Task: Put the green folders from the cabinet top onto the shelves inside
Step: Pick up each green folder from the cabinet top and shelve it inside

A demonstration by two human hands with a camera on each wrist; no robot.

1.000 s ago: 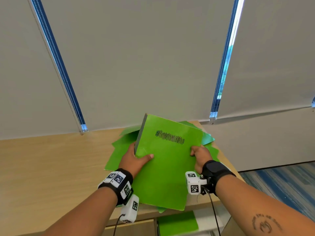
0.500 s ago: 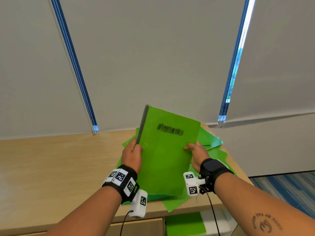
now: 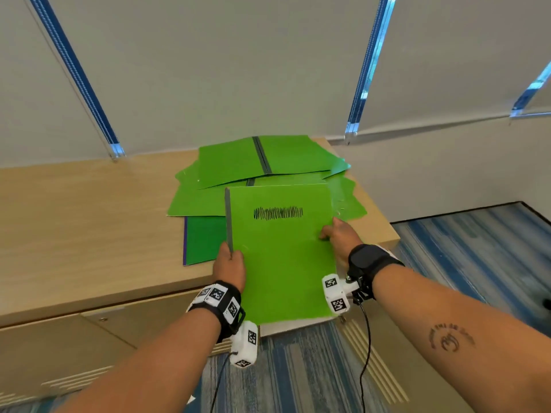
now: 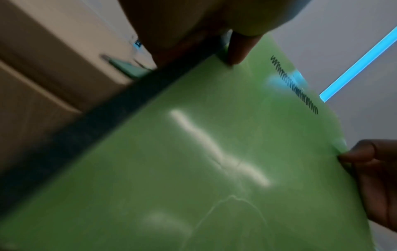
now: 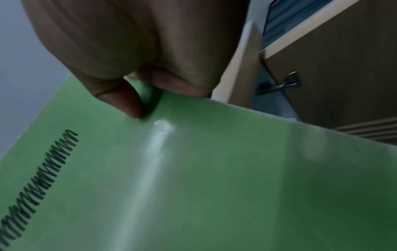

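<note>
Item: green folder [image 3: 283, 257], black scribble near its top, dark spine. Held off the cabinet top [image 3: 89, 222], out past its front edge. My left hand [image 3: 231, 263] grips the spine side; my right hand [image 3: 341, 238] pinches the opposite edge, thumb on the cover. Remaining green folders [image 3: 238, 186]: loose heap at the cabinet top's right end.

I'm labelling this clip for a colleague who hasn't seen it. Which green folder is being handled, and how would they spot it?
Start at the wooden cabinet top, where loose green folders lie fanned out. In front of that pile, the held folder is gripped by the left hand at its grey spine and the right hand at the opposite edge. It alone is closed, lifted, and bears a black scribble.
</note>
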